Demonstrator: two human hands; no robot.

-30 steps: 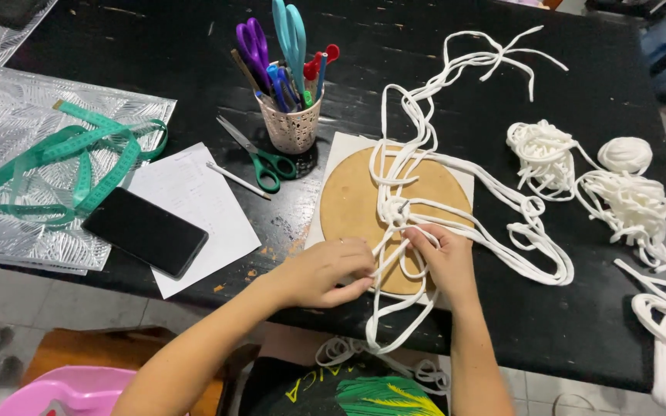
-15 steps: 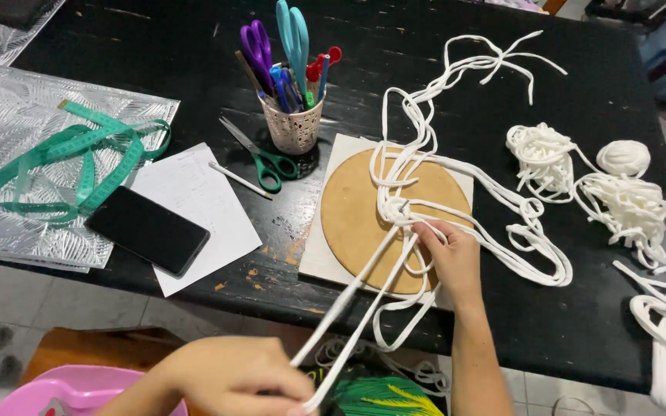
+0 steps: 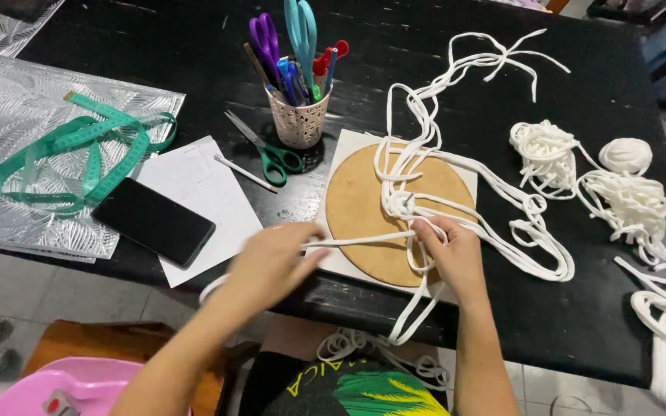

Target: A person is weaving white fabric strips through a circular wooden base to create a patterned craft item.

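Home craft table: scissors cup [image 3: 297, 115], tape measure [image 3: 79, 150].

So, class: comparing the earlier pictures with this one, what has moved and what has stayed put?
The left hand, which had pulled white cord down off the table edge, has swung back up beside the round board, drawing the cord sideways. The right hand stays pinning cord on the board; phone and scissors unmoved.

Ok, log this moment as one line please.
left hand: pulls white cord taut | right hand: pins cord on round board | scissors: beside cup
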